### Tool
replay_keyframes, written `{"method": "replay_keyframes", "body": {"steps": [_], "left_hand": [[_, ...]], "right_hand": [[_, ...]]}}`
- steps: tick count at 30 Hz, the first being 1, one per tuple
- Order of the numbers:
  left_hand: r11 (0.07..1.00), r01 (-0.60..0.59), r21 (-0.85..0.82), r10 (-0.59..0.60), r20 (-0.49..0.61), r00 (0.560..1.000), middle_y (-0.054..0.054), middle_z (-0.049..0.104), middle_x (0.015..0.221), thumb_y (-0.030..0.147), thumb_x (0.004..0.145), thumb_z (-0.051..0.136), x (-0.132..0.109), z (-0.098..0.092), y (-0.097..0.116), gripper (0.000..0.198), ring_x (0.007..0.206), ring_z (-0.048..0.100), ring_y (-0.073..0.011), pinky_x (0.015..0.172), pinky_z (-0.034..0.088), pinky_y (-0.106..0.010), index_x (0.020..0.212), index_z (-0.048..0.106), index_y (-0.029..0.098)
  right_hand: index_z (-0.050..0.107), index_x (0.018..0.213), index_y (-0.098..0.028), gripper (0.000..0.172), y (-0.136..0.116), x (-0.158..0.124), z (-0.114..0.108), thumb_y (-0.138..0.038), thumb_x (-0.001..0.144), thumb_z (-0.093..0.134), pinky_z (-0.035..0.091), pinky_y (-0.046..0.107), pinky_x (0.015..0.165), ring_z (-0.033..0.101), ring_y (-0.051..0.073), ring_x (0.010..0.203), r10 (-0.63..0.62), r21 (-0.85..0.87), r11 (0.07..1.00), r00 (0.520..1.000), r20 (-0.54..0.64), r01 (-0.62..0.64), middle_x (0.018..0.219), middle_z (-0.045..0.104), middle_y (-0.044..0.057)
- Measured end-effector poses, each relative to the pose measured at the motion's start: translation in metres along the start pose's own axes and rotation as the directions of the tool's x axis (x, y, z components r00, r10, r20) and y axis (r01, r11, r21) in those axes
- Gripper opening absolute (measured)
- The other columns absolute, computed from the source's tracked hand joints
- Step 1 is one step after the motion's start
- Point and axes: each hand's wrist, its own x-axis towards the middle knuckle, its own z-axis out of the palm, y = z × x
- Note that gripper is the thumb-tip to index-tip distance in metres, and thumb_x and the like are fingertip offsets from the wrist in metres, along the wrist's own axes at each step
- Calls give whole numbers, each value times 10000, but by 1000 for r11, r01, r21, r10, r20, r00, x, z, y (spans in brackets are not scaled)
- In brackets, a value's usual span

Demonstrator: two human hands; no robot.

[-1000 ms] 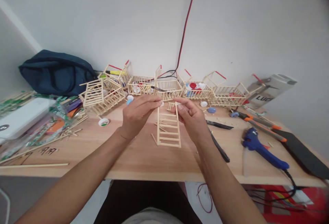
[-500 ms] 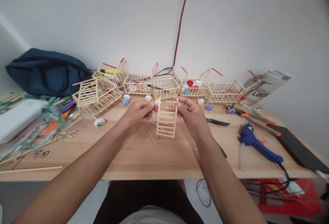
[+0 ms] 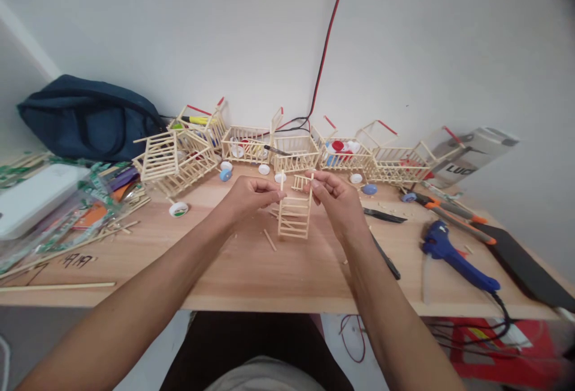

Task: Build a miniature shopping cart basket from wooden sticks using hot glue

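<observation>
While the pale, ladder-shaped stick frame [image 3: 294, 222] is held over the grained wooden table [image 3: 251, 283], the right hand [image 3: 335, 199] pinches its right rail; the left hand [image 3: 251, 198] touches the left rail, whether pinching I cannot tell. That rail's top, finger-covered a second ago, now shows. Slatted carts [image 3: 398, 166] stand beyond.

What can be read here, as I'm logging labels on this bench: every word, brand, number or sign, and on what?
"LUC": on the gray-and-white package at the right; a further letter may follow, unclear.
Dark handwriting on the wooden tabletop, at the left: perhaps "47/47", not certain.
Green-and-white wrappers: any print is too blurred to read.
</observation>
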Motion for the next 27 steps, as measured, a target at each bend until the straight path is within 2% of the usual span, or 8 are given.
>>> {"method": "replay_keyframes", "body": {"steps": [3, 7, 9, 12, 16, 22, 27], "left_hand": [[1000, -16, 4, 16, -11, 1000, 24, 526, 537, 435, 622, 789, -1, 1, 1, 338, 531, 394, -71, 524, 267, -217, 720, 740, 115], [996, -84, 13, 84, -60, 995, 24, 530, 556, 440, 681, 738, -2, 2, 1, 357, 550, 391, -80, 534, 284, -220, 847, 775, 126], [993, -115, 29, 117, -83, 990, 23, 538, 555, 440, 715, 704, -2, 3, 1, 348, 550, 397, -82, 538, 297, -220, 846, 780, 127], [987, -147, 60, 153, -110, 982, 11, 613, 604, 414, 740, 679, -2, 4, 3, 306, 590, 472, -99, 587, 367, -222, 838, 785, 144], [984, -159, 85, 169, -133, 977, -18, 724, 777, 355, 716, 705, -4, 4, 7, 243, 714, 582, -141, 694, 443, -244, 840, 789, 164], [987, -121, 107, 136, -145, 980, 22, 604, 551, 311, 721, 690, -6, 4, 10, 209, 569, 500, -104, 577, 393, -222, 806, 789, 147], [989, -111, 101, 125, -143, 982, 30, 550, 501, 310, 710, 692, -5, 4, 8, 195, 543, 478, -102, 550, 369, -223, 776, 786, 152]], "right_hand": [[684, 989, -174, 305, 2, 1, 0, -368, 754, 672, 389, 238, 558, 556, 104, 602, -1, 9, 1000, 1000, 1, 1, 771, 724, 30], [701, 964, -173, 294, 4, 2, -2, -385, 761, 679, 376, 238, 540, 535, 104, 594, 12, 32, 999, 1000, 13, -12, 765, 723, 32], [714, 948, -173, 287, 5, 1, -2, -392, 765, 683, 375, 240, 543, 521, 100, 593, 19, 38, 999, 1000, 22, -19, 767, 719, 31], [733, 952, -181, 284, 7, 0, -2, -395, 772, 684, 367, 242, 543, 498, 97, 590, 12, 19, 1000, 999, 34, -13, 768, 712, 26], [745, 933, -184, 278, 11, 0, 0, -405, 776, 682, 374, 246, 543, 478, 98, 591, 2, -11, 1000, 999, 45, -1, 783, 713, 31], [754, 909, -191, 265, 14, 1, 0, -410, 785, 673, 402, 254, 553, 487, 103, 589, -1, -45, 999, 998, 59, 4, 805, 725, 40], [758, 904, -191, 245, 13, 0, -1, -390, 790, 669, 422, 255, 566, 508, 103, 598, -11, -48, 999, 998, 69, 14, 835, 737, 45]]}}
